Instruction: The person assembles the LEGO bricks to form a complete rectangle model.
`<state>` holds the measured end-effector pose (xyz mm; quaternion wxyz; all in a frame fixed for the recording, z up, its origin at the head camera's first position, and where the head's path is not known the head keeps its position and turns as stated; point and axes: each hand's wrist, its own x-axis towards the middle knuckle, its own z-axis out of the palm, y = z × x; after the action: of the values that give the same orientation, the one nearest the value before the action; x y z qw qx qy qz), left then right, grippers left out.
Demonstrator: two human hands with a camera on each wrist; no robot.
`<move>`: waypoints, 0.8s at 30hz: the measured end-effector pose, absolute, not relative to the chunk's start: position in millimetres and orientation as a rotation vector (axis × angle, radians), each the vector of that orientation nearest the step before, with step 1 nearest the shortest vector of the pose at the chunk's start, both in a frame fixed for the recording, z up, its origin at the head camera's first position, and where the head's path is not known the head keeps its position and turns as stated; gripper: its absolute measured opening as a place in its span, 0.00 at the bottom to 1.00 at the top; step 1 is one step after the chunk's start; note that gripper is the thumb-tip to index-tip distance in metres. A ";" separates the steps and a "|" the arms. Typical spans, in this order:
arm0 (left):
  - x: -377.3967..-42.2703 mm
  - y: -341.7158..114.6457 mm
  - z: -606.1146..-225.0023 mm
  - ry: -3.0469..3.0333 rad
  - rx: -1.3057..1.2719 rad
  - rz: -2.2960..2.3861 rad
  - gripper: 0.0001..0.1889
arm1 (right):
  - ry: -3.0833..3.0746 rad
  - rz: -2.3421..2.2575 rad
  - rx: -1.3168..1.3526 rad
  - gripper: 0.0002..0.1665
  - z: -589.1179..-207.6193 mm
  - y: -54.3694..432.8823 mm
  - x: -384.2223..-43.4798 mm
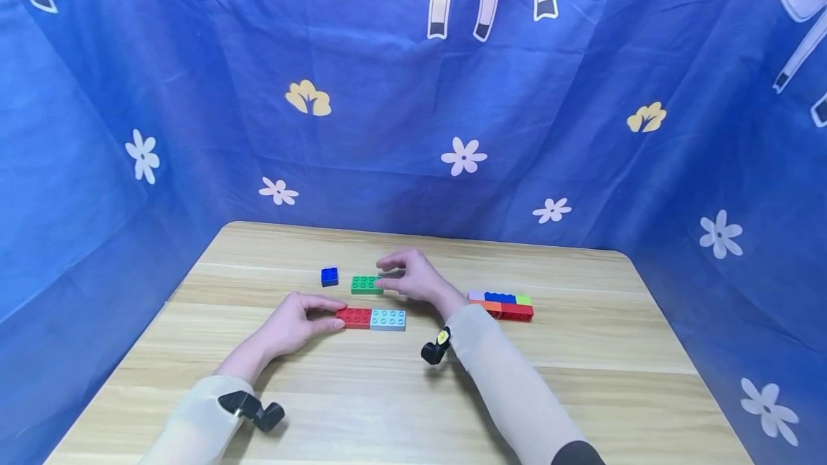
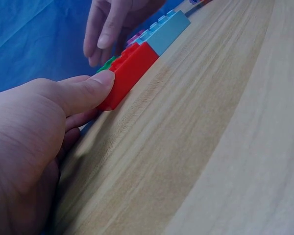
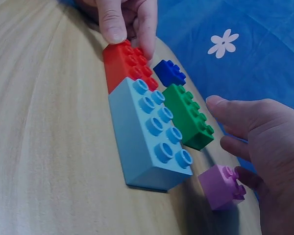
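My left hand (image 1: 293, 323) pinches the left end of a red brick (image 1: 354, 318) between thumb and fingers. End to end with it on the table lies a light blue brick (image 1: 388, 319). Behind these two is a green brick (image 3: 187, 117). My right hand (image 1: 413, 277) is at the green brick's right end, fingers parted and gripping nothing. In the right wrist view, a pink brick (image 3: 219, 188) stands close to the lower fingers of that hand; whether they touch it I cannot tell. The head view hides the pink brick behind the hand.
A small dark blue brick (image 1: 329, 276) lies left of the green one. To the right, beside my right wrist, sits a joined block of several coloured bricks (image 1: 510, 308). The wooden table (image 1: 581, 357) ends at a blue patterned cloth (image 1: 388, 192) behind.
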<state>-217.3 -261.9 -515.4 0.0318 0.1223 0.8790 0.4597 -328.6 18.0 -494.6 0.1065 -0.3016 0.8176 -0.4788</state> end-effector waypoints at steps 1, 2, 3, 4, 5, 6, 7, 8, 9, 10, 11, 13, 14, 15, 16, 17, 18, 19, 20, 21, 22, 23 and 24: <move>-217.3 -261.9 -515.6 2.709 0.383 1.412 0.18 | 2.413 -1.401 -0.891 0.30 -495.6 17.6 -328.9; -217.3 -261.7 -515.7 2.707 0.385 1.415 0.18 | 2.418 -1.389 -0.896 0.30 -496.8 17.4 -329.3; -217.4 -261.5 -515.7 2.706 0.384 1.418 0.18 | 2.432 -1.371 -0.902 0.30 -497.8 17.1 -329.5; -217.4 -261.4 -515.8 2.704 0.380 1.423 0.18 | 2.445 -1.354 -0.909 0.30 -498.6 16.7 -329.7; -217.6 -261.3 -515.9 2.705 0.380 1.421 0.18 | 2.456 -1.340 -0.915 0.30 -499.3 16.2 -329.7; -217.7 -261.2 -515.9 2.705 0.378 1.423 0.18 | 2.465 -1.329 -0.920 0.30 -499.9 15.8 -329.7; -217.7 -261.0 -515.8 2.710 0.388 1.420 0.18 | 2.470 -1.322 -0.925 0.30 -500.4 15.5 -329.6; -217.9 -260.9 -515.8 2.709 0.382 1.424 0.18 | 2.472 -1.319 -0.932 0.30 -500.6 15.1 -329.4; -218.0 -260.8 -515.8 2.711 0.378 1.421 0.18 | 2.473 -1.318 -0.935 0.29 -500.6 14.6 -329.0; -218.0 -260.7 -515.7 2.712 0.374 1.422 0.18 | 2.475 -1.317 -0.937 0.29 -500.6 14.3 -328.6; -217.9 -260.6 -515.5 2.718 0.388 1.415 0.18 | 2.477 -1.315 -0.939 0.28 -500.7 13.9 -328.2; -217.7 -260.6 -515.3 2.719 0.387 1.414 0.18 | 2.485 -1.304 -0.938 0.28 -500.8 13.6 -327.6; -217.8 -260.7 -515.3 2.714 0.374 1.420 0.18 | 2.489 -1.298 -0.937 0.28 -501.0 13.4 -327.3; -217.7 -261.0 -515.6 2.716 0.381 1.416 0.18 | 2.494 -1.290 -0.935 0.28 -501.3 13.2 -327.2; -217.6 -261.1 -515.7 2.714 0.384 1.420 0.18 | 2.497 -1.283 -0.932 0.28 -501.9 13.0 -327.0; -217.4 -261.3 -516.0 2.714 0.388 1.419 0.18 | 2.497 -1.279 -0.931 0.28 -502.6 12.9 -327.1; -217.5 -261.5 -516.3 2.710 0.379 1.423 0.18 | 2.498 -1.273 -0.931 0.28 -503.4 12.8 -327.3; -217.5 -261.7 -516.6 2.711 0.383 1.421 0.18 | 2.499 -1.267 -0.931 0.28 -504.2 12.7 -327.4; -217.7 -261.9 -517.3 2.710 0.383 1.422 0.18 | 2.500 -1.263 -0.932 0.29 -505.0 12.5 -327.5; -217.6 -262.1 -517.5 2.711 0.387 1.419 0.18 | 2.502 -1.257 -0.929 0.29 -505.9 12.3 -327.6; -217.5 -261.9 -517.3 2.709 0.385 1.423 0.18 | 2.505 -1.252 -0.926 0.29 -506.6 12.2 -327.6; -217.4 -261.9 -517.2 2.709 0.385 1.422 0.18 | 2.510 -1.246 -0.927 0.29 -507.1 12.0 -327.6; -217.5 -261.8 -517.2 2.710 0.384 1.419 0.18 | 2.516 -1.239 -0.928 0.29 -507.6 11.8 -327.5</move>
<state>-217.5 -261.8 -517.2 0.0291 0.1245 0.8787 0.4600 -327.5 11.8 -507.6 0.0936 -0.3129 0.8480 -0.4174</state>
